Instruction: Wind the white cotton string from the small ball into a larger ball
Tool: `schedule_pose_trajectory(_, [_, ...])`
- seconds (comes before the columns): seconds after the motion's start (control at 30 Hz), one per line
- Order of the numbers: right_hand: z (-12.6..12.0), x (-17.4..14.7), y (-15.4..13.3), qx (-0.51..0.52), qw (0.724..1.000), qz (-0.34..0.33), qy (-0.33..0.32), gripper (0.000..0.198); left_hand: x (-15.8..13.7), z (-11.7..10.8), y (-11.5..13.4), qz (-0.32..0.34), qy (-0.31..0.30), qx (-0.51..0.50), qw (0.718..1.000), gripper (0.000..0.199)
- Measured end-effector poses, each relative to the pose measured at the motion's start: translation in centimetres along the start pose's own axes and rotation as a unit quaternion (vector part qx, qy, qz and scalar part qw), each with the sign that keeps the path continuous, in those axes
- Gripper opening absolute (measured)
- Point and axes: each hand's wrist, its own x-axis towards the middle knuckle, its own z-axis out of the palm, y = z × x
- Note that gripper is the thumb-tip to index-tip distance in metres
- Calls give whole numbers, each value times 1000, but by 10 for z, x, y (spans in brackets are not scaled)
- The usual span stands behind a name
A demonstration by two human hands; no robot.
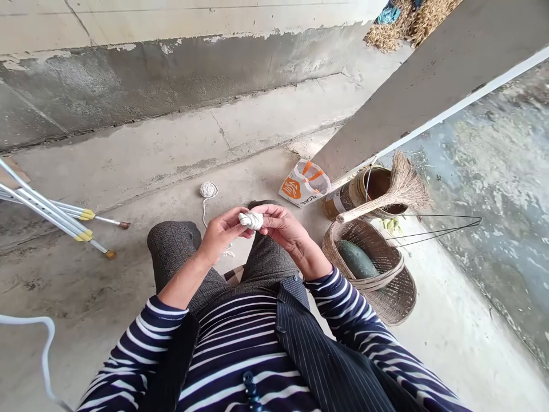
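Observation:
Above my lap, a small knotted bundle of white cord is pinched between both hands. My left hand grips its left end with thumb and fingers. The thumb and fingers of my right hand close on its right end. A ball of white cord lies on the floor beyond my knees. One strand runs from it toward my left hand, where it passes out of sight. Bits of white cord show below the hands, between my legs.
On the right stand a woven basket holding a dark green melon, a bucket with a straw broom across it, and a paper bag. Metal crutches are at left. A pillar rises at right.

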Motion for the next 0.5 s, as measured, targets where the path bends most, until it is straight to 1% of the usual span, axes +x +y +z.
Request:
schedule_pose_trajectory(0.07, [0,-1,2,-10,1000,-7,0,42,-3,-4,0,19,20,48,998,46])
schedule_pose_trajectory(0.13, [0,-2,4,-21,1000,-12,-12,47,-2,-12,3,27,15,103,994,38])
schedule_pose_trajectory(0.2, [0,-4,5,-34,999,-18,-33,50,0,-18,10,33,0,156,987,34])
schedule_pose_trajectory(0.27, [0,-4,4,-56,997,-27,-54,50,2,-20,19,51,0,197,979,31])
schedule_pose_trajectory(0.37, [-2,-4,2,-99,992,-43,-69,47,3,-19,33,74,12,206,976,29])
schedule_pose_trajectory(0.43, [-5,-2,2,-130,988,-43,-67,46,4,-17,40,63,7,189,980,29])
schedule_pose_trajectory(0.5, [-7,-1,3,-166,983,-34,-72,44,6,-18,44,43,-15,182,982,27])
